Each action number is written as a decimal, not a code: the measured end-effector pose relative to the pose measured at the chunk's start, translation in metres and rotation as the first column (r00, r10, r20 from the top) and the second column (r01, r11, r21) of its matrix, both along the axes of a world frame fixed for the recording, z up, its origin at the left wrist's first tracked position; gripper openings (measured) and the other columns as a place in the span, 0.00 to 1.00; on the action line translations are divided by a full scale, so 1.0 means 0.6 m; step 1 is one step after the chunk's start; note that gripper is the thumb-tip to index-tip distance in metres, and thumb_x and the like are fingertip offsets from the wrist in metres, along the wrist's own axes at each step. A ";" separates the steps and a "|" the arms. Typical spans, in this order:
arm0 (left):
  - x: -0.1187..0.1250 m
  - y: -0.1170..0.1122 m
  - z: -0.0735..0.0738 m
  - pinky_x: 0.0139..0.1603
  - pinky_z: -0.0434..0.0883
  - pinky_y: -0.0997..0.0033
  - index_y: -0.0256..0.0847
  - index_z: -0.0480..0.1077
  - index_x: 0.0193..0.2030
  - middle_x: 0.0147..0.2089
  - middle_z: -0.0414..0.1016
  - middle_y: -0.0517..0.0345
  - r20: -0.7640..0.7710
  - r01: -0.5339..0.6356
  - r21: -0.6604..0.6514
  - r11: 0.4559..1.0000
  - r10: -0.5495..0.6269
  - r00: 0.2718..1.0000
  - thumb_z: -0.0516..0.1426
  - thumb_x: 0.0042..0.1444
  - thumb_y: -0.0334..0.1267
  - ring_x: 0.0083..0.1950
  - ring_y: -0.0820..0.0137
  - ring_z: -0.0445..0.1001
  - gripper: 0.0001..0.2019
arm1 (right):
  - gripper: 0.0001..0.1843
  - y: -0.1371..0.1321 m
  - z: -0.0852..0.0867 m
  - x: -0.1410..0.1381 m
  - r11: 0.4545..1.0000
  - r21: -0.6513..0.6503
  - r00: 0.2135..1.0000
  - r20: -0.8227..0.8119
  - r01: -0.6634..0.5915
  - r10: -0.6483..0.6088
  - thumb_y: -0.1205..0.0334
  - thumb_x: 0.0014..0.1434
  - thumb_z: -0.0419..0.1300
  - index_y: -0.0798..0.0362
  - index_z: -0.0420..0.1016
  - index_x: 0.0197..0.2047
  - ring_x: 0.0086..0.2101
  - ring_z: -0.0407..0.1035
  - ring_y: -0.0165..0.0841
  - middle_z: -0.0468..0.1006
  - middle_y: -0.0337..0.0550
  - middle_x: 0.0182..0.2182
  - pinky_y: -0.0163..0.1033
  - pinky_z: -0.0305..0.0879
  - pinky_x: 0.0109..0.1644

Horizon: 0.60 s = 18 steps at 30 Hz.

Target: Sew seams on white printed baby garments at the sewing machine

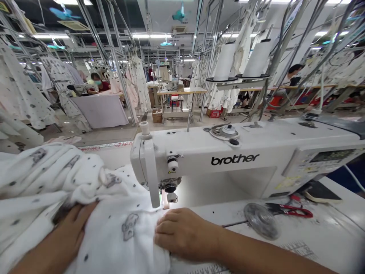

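White cotton-looking cloth (pixel 114 201) with grey dots and small animal prints: that's what fills the lower left, right?

Yes, bunched in soft folds on the table (pixel 327 236), with its near edge running up to the presser foot (pixel 171 197) of the sewing machine (pixel 234 160). Glare around the foot hides exactly how they meet.

And the hands?

Both are on the cloth, well apart. The left hand (pixel 72 224) lies flat and palm down on the folds. The right hand (pixel 185 234) rests just in front of the presser foot, its fingers (pixel 168 228) together and slightly curled, pressing from above. Neither seems to be pinching anything.

What's beside them?

Right of that hand, a round metal disc (pixel 261 220) lies on the table, touching nothing I can make out, and red-handled snips (pixel 291 209) sit just past it. The white Brother machine head stands above, with two white thread cones (pixel 225 61) on a rack behind it.

Anyone else around?

Farther off, a person (pixel 102 86) sits at a machine on the left, and another person (pixel 293 76) sits among the stations on the right. Pale printed garments (pixel 139 85) hang from overhead rails between them.
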<state>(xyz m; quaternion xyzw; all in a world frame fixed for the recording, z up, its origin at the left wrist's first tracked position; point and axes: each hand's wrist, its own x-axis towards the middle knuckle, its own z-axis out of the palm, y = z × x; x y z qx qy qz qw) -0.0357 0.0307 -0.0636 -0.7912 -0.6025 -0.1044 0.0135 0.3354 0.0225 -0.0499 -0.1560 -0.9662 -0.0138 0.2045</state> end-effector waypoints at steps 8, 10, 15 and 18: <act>0.116 0.030 0.103 0.52 0.75 0.54 0.43 0.75 0.51 0.53 0.78 0.51 -0.123 0.213 0.109 0.971 -0.199 0.972 0.48 0.59 0.35 0.50 0.54 0.78 0.19 | 0.06 -0.012 0.001 -0.007 0.998 -0.062 1.000 0.023 0.005 -0.003 0.62 0.65 0.56 0.54 0.71 0.37 0.35 0.70 0.32 0.77 0.41 0.32 0.36 0.64 0.38; 0.178 0.000 0.107 0.54 0.76 0.62 0.45 0.70 0.57 0.56 0.76 0.53 -0.027 0.416 0.086 0.905 -0.415 0.909 0.50 0.62 0.39 0.55 0.60 0.75 0.18 | 0.13 -0.016 0.001 -0.008 0.999 -0.047 1.000 0.001 -0.013 0.013 0.53 0.65 0.55 0.53 0.70 0.36 0.32 0.69 0.33 0.75 0.40 0.29 0.37 0.63 0.34; 0.257 -0.033 0.081 0.60 0.72 0.64 0.44 0.65 0.62 0.58 0.75 0.53 0.020 0.668 0.050 0.743 -0.669 0.743 0.53 0.63 0.36 0.58 0.63 0.73 0.20 | 0.13 -0.017 0.001 -0.006 0.999 -0.027 0.998 -0.059 -0.023 0.021 0.55 0.65 0.56 0.53 0.68 0.30 0.32 0.65 0.32 0.73 0.37 0.30 0.39 0.61 0.34; 0.244 -0.025 0.063 0.62 0.70 0.63 0.44 0.60 0.66 0.62 0.71 0.52 0.008 0.665 0.035 0.746 -0.665 0.747 0.53 0.63 0.36 0.61 0.62 0.71 0.24 | 0.06 -0.019 0.001 -0.002 0.996 -0.087 1.000 -0.018 -0.019 0.017 0.61 0.59 0.58 0.52 0.68 0.30 0.33 0.64 0.32 0.73 0.37 0.30 0.38 0.60 0.37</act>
